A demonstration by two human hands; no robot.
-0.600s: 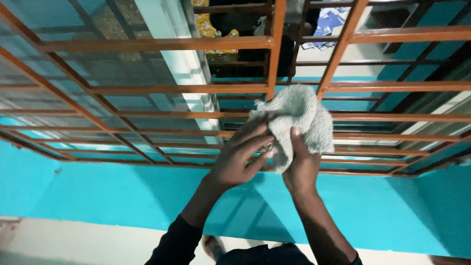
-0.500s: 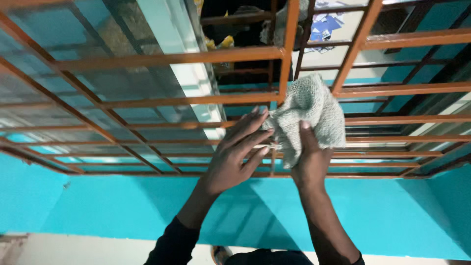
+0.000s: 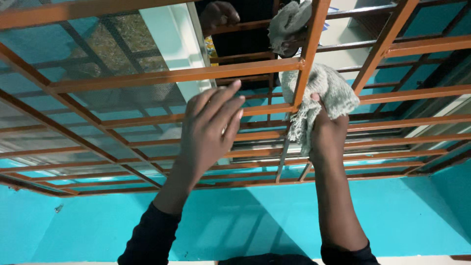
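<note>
Here, grille: the orange-brown metal window grille (image 3: pixel 171 76) fills the upper part of the view, its bars making wide rectangular openings with glass behind.
Edges: a turquoise wall (image 3: pixel 245 216) runs below the bottom bar; a white frame post (image 3: pixel 171 44) stands behind the bars, left of centre.
Open room: the openings left of the left hand are free, and so are those to the right of the cloth.
Right hand: the right hand (image 3: pixel 327 135) has its fingers clamped on a grey knitted cloth (image 3: pixel 324 93), the thumb pressed on the fabric, just beside an upright bar (image 3: pixel 306 54).
Left hand: the left hand (image 3: pixel 208 130) is flat and holds nothing, fingers (image 3: pixel 221 100) straight and close together, tips at a horizontal bar.
Cloth position: bunched against the grille where the upright bar meets a crossbar, touching both.
Cloth axis: its long axis runs roughly up and down, a frayed end hanging down beside the right hand's thumb, the bulk turned up and to the right.
Glass: it mirrors a hand and a cloth at the top.
</note>
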